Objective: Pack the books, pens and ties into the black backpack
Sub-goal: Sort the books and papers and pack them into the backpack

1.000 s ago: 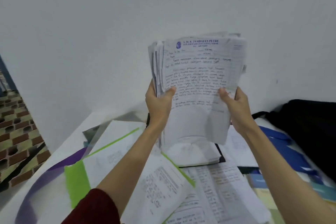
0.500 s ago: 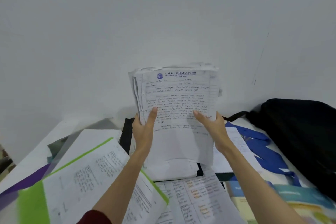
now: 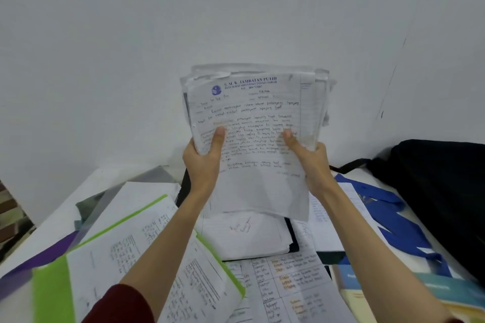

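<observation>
Head cam: thick wad of papers (image 3: 252, 139) held upright in front of a plain white wall (image 3: 105, 47), clear of the desk. Left hand (image 3: 203, 162) clamped on the wad's left edge, thumb flat across the front sheet, fingers wrapped behind. Right hand (image 3: 308, 162) doing the same on the right edge, thumb on the front, rest of the fingers hidden behind. Front sheet covered in handwriting, printed blue letterhead up top, too blurry to read properly.

Down below, pretty messy desk (image 3: 65, 212): green folder (image 3: 49, 294) with worksheets at lower left, purple sleeve (image 3: 39, 262) poking out from under it. More loose sheets in a black binder (image 3: 291, 237) right under the wad. Table-style worksheet (image 3: 288, 288) front and centre. Blue ties (image 3: 393, 220) lying between the right forearm and the backpack (image 3: 441, 191), which sits slumped at the far right against the wall. Teal book (image 3: 433, 294) at lower right, just in front of the backpack.
</observation>
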Demonstrator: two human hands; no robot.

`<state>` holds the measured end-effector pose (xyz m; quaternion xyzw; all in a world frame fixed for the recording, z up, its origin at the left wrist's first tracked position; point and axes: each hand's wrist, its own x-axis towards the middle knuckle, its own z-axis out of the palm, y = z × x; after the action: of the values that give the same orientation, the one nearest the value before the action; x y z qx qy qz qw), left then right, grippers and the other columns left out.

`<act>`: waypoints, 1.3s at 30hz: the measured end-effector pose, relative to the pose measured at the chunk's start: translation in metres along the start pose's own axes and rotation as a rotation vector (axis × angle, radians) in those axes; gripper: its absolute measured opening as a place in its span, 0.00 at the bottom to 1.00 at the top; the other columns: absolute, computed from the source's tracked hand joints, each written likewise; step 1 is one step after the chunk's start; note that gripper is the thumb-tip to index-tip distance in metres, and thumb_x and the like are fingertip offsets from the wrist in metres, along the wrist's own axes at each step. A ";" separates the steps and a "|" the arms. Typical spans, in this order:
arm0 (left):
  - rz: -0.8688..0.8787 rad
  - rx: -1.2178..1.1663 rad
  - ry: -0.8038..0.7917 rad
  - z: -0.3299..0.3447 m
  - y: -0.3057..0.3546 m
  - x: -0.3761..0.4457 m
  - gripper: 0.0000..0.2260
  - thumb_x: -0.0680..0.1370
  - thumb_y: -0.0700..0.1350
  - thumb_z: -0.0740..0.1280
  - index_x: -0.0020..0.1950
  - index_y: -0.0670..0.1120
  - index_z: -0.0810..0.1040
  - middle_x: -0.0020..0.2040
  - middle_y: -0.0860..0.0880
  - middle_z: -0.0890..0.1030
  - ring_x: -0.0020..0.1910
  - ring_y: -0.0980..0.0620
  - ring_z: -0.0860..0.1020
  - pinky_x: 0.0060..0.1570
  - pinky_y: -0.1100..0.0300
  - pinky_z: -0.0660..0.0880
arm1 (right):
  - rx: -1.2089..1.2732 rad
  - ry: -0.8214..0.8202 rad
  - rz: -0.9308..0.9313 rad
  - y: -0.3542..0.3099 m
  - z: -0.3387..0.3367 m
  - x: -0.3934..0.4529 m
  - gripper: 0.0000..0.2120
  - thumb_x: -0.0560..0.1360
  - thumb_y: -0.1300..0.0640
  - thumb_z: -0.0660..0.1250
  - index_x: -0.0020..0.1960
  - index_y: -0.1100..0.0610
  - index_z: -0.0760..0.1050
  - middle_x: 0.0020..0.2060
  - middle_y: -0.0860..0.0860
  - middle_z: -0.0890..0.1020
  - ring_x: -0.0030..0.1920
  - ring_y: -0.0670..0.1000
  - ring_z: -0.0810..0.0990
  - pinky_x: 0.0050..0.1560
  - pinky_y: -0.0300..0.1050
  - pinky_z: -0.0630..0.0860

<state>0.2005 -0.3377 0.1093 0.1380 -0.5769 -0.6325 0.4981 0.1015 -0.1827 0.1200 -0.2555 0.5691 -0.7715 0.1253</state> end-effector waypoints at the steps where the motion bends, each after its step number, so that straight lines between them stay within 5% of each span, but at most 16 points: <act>1: 0.021 0.004 -0.002 0.000 0.003 0.005 0.11 0.72 0.50 0.70 0.53 0.51 0.78 0.49 0.53 0.83 0.48 0.57 0.82 0.42 0.63 0.79 | 0.008 -0.004 -0.009 -0.001 0.003 0.004 0.14 0.65 0.48 0.72 0.49 0.51 0.80 0.46 0.49 0.86 0.52 0.51 0.83 0.54 0.49 0.79; 9: -0.250 0.180 -0.039 -0.036 -0.058 -0.009 0.29 0.66 0.65 0.70 0.61 0.51 0.77 0.56 0.55 0.81 0.59 0.55 0.78 0.63 0.50 0.73 | -0.102 0.040 0.157 0.058 -0.001 -0.001 0.12 0.66 0.49 0.74 0.48 0.50 0.80 0.46 0.48 0.85 0.48 0.47 0.83 0.49 0.42 0.80; 15: -0.278 0.206 -0.006 -0.035 -0.068 -0.014 0.36 0.63 0.67 0.69 0.65 0.49 0.74 0.59 0.55 0.79 0.61 0.56 0.76 0.67 0.51 0.69 | -0.167 0.075 0.156 0.075 -0.006 -0.002 0.11 0.67 0.48 0.74 0.48 0.46 0.78 0.44 0.42 0.84 0.48 0.42 0.82 0.46 0.36 0.78; 24: -0.218 0.215 -0.034 -0.035 -0.066 -0.009 0.26 0.70 0.61 0.65 0.63 0.48 0.76 0.57 0.54 0.80 0.60 0.56 0.76 0.63 0.57 0.72 | -0.419 0.024 0.139 0.085 -0.017 0.004 0.21 0.58 0.54 0.82 0.48 0.47 0.77 0.43 0.41 0.81 0.44 0.37 0.79 0.41 0.30 0.76; 28: -0.229 0.284 -0.101 -0.043 -0.061 0.006 0.22 0.65 0.69 0.67 0.44 0.51 0.78 0.44 0.50 0.81 0.44 0.53 0.78 0.48 0.57 0.75 | -0.239 0.020 0.209 0.077 -0.023 0.007 0.27 0.58 0.55 0.81 0.55 0.56 0.80 0.48 0.47 0.84 0.49 0.44 0.83 0.45 0.35 0.78; 30: -0.234 0.275 -0.144 -0.044 -0.057 0.011 0.18 0.64 0.65 0.68 0.42 0.52 0.78 0.43 0.51 0.82 0.45 0.54 0.79 0.45 0.63 0.76 | -0.178 0.016 0.218 0.074 -0.024 0.008 0.28 0.57 0.55 0.80 0.56 0.59 0.79 0.49 0.49 0.85 0.50 0.47 0.83 0.49 0.40 0.79; 34: -0.268 0.253 -0.116 -0.042 -0.061 0.007 0.23 0.65 0.62 0.68 0.53 0.50 0.80 0.49 0.53 0.83 0.52 0.55 0.79 0.51 0.62 0.75 | -0.205 -0.004 0.246 0.077 -0.022 0.007 0.31 0.55 0.53 0.80 0.56 0.59 0.79 0.50 0.50 0.85 0.52 0.48 0.83 0.56 0.48 0.78; 36: -0.259 0.278 -0.119 -0.042 -0.064 0.005 0.30 0.65 0.63 0.68 0.60 0.47 0.78 0.54 0.52 0.82 0.55 0.55 0.78 0.57 0.59 0.74 | -0.214 -0.011 0.252 0.077 -0.022 0.008 0.31 0.55 0.53 0.80 0.56 0.59 0.80 0.50 0.50 0.85 0.52 0.49 0.83 0.56 0.48 0.78; 39: -0.231 0.298 -0.149 -0.044 -0.067 0.000 0.27 0.69 0.57 0.69 0.64 0.46 0.75 0.57 0.54 0.80 0.57 0.58 0.77 0.56 0.66 0.73 | -0.217 -0.013 0.259 0.075 -0.021 0.010 0.27 0.58 0.57 0.81 0.55 0.59 0.80 0.49 0.50 0.85 0.51 0.48 0.83 0.52 0.43 0.78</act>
<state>0.2020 -0.3745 0.0376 0.2286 -0.6797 -0.6014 0.3522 0.0746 -0.1943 0.0467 -0.1970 0.6762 -0.6814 0.1990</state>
